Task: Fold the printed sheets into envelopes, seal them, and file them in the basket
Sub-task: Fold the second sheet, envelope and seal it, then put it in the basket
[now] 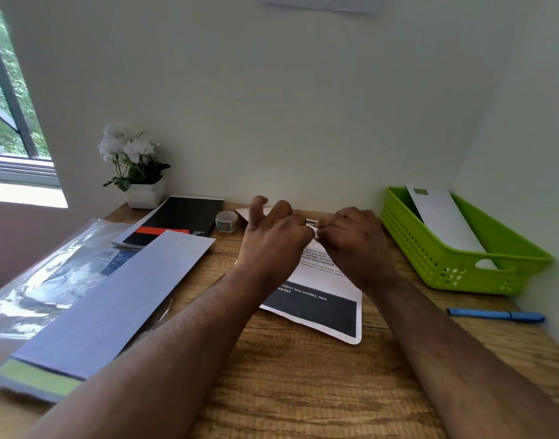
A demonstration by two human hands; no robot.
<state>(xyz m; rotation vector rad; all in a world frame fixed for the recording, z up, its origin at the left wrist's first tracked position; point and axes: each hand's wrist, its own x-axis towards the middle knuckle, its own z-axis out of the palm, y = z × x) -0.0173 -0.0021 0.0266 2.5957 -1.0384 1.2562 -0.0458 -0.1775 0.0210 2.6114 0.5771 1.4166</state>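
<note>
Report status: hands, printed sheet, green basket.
Left hand and right hand pinch white printed sheet at its far edge. Green plastic basket holds one white envelope. Nothing blocking.

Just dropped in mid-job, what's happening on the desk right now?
A person works with both hands over a printed sheet lying on the wooden desk. The left hand and right hand meet at the sheet's far end and pinch something small and white between their fingertips; what it is cannot be made out. One white envelope already leans in the green basket on the right. A stack of envelopes lies on the left.
</note>
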